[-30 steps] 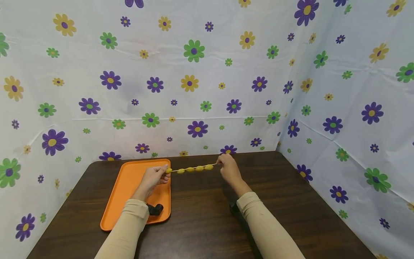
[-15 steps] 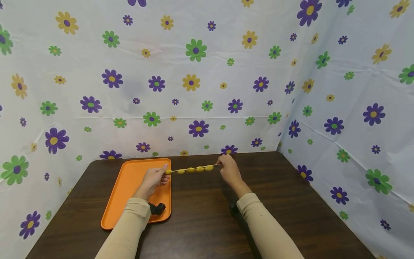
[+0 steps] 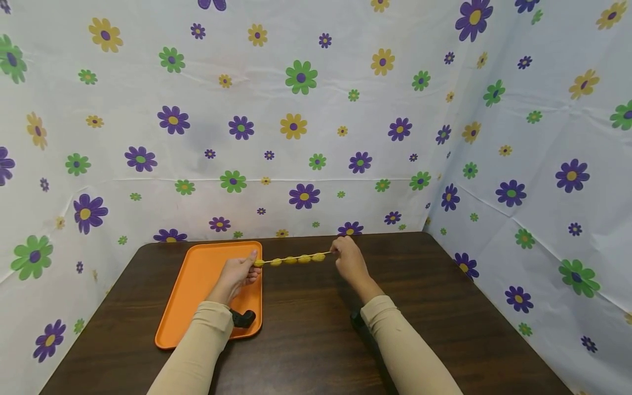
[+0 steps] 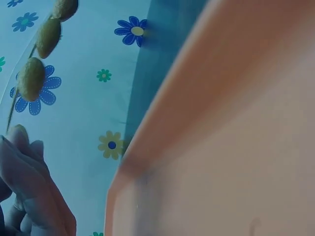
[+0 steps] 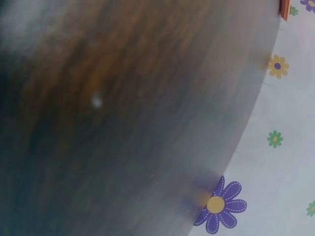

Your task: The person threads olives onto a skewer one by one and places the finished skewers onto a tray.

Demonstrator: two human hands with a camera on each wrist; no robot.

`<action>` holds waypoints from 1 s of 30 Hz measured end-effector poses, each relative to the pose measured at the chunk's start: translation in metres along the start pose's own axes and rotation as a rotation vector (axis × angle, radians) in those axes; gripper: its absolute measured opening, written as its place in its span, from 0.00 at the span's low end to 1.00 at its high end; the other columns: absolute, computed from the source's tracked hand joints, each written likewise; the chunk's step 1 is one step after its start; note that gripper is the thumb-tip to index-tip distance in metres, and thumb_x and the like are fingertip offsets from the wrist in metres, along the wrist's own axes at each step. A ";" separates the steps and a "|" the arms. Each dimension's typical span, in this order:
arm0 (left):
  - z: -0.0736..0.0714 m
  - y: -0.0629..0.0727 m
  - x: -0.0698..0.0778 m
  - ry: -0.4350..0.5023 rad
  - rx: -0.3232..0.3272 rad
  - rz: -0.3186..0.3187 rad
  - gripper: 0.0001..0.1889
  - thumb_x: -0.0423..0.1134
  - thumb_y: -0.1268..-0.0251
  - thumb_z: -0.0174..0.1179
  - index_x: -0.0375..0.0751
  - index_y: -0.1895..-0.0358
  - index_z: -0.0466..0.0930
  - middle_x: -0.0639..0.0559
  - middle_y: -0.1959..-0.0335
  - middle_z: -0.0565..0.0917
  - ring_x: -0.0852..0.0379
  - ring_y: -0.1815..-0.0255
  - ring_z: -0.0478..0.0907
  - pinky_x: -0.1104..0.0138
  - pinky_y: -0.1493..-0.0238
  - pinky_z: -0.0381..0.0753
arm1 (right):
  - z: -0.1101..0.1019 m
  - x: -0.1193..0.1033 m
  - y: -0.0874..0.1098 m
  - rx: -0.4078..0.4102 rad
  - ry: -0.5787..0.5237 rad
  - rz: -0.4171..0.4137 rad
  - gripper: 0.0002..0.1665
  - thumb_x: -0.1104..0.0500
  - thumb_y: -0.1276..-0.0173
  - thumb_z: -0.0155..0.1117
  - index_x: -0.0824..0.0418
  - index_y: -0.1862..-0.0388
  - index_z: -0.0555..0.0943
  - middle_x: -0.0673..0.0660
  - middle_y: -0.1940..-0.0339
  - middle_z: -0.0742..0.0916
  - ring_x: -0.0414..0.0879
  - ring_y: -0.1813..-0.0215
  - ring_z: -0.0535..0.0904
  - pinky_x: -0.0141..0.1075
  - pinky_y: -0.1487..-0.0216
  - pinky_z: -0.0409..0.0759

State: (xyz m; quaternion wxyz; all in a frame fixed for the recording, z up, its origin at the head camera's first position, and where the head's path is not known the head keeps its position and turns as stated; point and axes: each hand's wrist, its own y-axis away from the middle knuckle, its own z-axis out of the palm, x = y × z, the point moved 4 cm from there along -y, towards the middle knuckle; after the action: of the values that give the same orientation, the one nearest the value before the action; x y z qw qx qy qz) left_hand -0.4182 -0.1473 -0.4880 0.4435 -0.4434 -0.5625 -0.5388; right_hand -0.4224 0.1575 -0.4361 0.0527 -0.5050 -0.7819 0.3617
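Observation:
A thin yellow strand [image 3: 290,260] carrying several oval, bead-like yellow pieces is stretched between both hands above the table. My left hand [image 3: 236,278] pinches its left end between thumb and fingers, over the right edge of the orange tray [image 3: 197,274]. The strand's other end is pinched by the right hand [image 3: 351,263], higher and farther right, with its back to the head camera. In the left wrist view the left hand [image 4: 32,189] appears at the lower left, and the oval pieces [image 4: 31,79] look rough-surfaced. The right wrist view shows neither hand nor strand.
The dark wood table [image 3: 306,351] lies beneath both forearms. A white sheet with flowers [image 3: 276,99] hangs along its back and right sides. Black wrist-worn devices sit at the left cuff [image 3: 243,319] and under the right one.
The head view has shifted slightly, so the background and tray appear a little farther right. Both hands keep their hold, and the strand stays stretched nearly as before.

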 end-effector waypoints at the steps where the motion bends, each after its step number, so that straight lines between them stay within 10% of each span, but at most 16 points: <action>1: 0.000 0.000 -0.001 0.008 0.002 -0.001 0.31 0.57 0.22 0.51 0.24 0.50 0.81 0.50 0.75 0.83 0.63 0.78 0.76 0.72 0.71 0.83 | 0.000 0.000 0.000 0.001 0.003 0.002 0.19 0.86 0.50 0.63 0.63 0.74 0.83 0.54 0.71 0.84 0.48 0.64 0.76 0.41 0.59 0.81; 30: 0.002 0.004 -0.004 0.016 0.049 -0.020 0.37 0.63 0.25 0.51 0.23 0.50 0.81 0.48 0.75 0.84 0.64 0.80 0.74 0.72 0.73 0.81 | 0.002 -0.008 0.004 -0.001 0.050 -0.060 0.21 0.85 0.56 0.61 0.61 0.73 0.81 0.55 0.69 0.84 0.47 0.63 0.75 0.39 0.60 0.80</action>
State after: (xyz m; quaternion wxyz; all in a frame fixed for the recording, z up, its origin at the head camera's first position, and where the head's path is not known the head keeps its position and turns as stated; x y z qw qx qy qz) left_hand -0.4132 -0.1450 -0.4912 0.4532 -0.4227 -0.5763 -0.5327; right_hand -0.4161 0.1505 -0.4376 0.0826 -0.4901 -0.7954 0.3468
